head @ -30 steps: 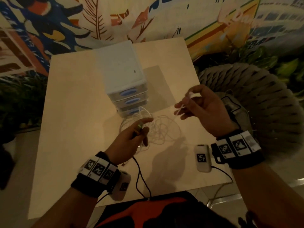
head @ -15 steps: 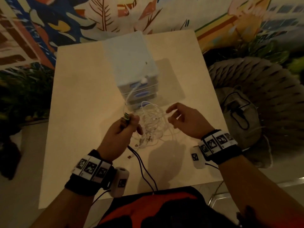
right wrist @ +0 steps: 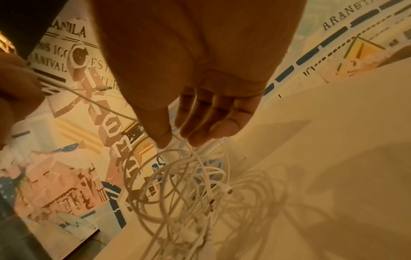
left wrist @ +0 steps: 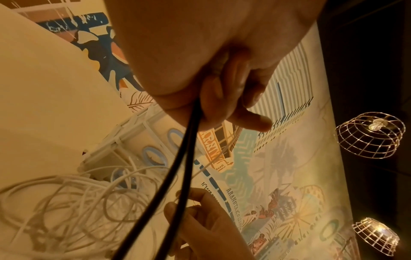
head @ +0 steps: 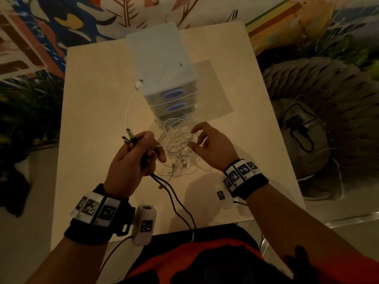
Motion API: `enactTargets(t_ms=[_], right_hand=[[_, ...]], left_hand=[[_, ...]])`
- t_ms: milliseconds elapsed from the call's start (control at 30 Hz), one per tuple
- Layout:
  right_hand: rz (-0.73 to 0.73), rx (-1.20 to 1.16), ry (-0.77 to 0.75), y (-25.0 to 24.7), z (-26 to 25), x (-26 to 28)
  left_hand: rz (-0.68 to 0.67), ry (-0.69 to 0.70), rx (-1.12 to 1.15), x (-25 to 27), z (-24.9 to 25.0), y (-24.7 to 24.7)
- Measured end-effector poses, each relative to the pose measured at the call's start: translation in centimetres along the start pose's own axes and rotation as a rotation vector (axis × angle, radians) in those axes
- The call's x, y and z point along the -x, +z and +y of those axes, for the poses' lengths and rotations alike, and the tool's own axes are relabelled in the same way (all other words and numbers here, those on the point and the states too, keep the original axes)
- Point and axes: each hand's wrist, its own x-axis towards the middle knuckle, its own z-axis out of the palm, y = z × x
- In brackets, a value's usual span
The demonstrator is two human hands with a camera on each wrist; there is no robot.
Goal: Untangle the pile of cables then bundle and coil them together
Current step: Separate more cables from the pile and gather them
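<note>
Over table | left hand fist grips black cables | right hand fingers loose above white tangle

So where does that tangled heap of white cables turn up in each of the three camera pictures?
Head: the white cable pile lies mid-frame on the table, between both hands.
Left wrist: lower left, behind the black cables.
Right wrist: lower centre, just below the right hand's fingertips.
Shared landmark: the white drawer unit just beyond the pile, blue handles showing.

table L side open | drawer unit blocks far ctr | cable pile mid
</note>
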Motion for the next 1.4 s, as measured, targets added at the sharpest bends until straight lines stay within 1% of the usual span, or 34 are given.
enactTargets(t_ms=[100, 233, 333, 400, 500, 633, 700, 767, 867, 967, 1000, 1067, 1167, 1267, 1333, 1400], right_hand=[[-0.025, 0.076, -0.089, -0.1, 0.3, -0.3], [-0.078, 0.085, -0.14, -0.6, 1.3, -0.5], [-0.18, 0.136, -0.121, -0.9, 1.8, -0.8], [-0.213, 0.121, -0.081, -1.1, 2.0, -1.0], [-0.172, 0.008, -0.006, -1.6, 2.1, -1.5], [-0.115, -0.333, 0.159, -1.7, 1.8, -1.7], [-0.112, -0.382, 0.181, -1.7, 1.8, -1.6], [-0.112, -0.396, 0.193, -1.6, 1.8, -1.6], [-0.106, -0.42, 0.194, -1.6, 1.6, -1.6], [-0.099, -0.412, 0.166, -1.8, 1.0, -1.6], [-0.098, -0.405, 0.149, -1.8, 0.9, -1.6], [-0.1, -0.394, 0.111, -1.9, 0.5, -1.8], [-0.097, -0.394, 0.093, -2.0, -0.5, -2.1], [-0.089, -0.369, 0.075, -2.2, -1.9, -2.7], [-0.109, -0.385, 0.063, -2.2, -2.7, -3.0], [-0.144, -0.377, 0.043, -2.0, -3.3, -3.4]], left_hand=[[0.019, 0.04, -0.011, 0.3, 0.6, -0.4], [0.084, 0.089, -0.037, 0.3, 1.7, -0.8], [0.078, 0.146, -0.065, 0.2, 2.7, -0.9], [0.054, 0.18, -0.083, 0.2, 3.3, -0.7], [0.096, 0.205, -0.128, 0.1, 3.6, -0.4], [0.15, 0.241, -0.204, -0.3, 3.3, -0.5], [0.164, 0.252, -0.226, -0.5, 3.0, -0.8], [0.182, 0.235, -0.26, -0.9, 2.6, -1.1], [0.18, 0.152, -0.34, -1.2, 1.4, -1.5], [0.188, 0.058, -0.524, -1.4, 0.1, -1.0], [0.166, 0.035, -0.628, -1.4, -0.3, -0.8], [0.074, -0.007, -0.823, -1.5, -1.1, -0.3], [-0.043, -0.025, -0.905, -1.9, -2.5, 1.2], [-0.073, -0.072, -1.075, -2.8, -3.7, 2.8], [-0.072, -0.109, -1.14, -3.7, -4.0, 3.4], [-0.081, -0.089, -1.227, -4.8, -4.3, 3.4]])
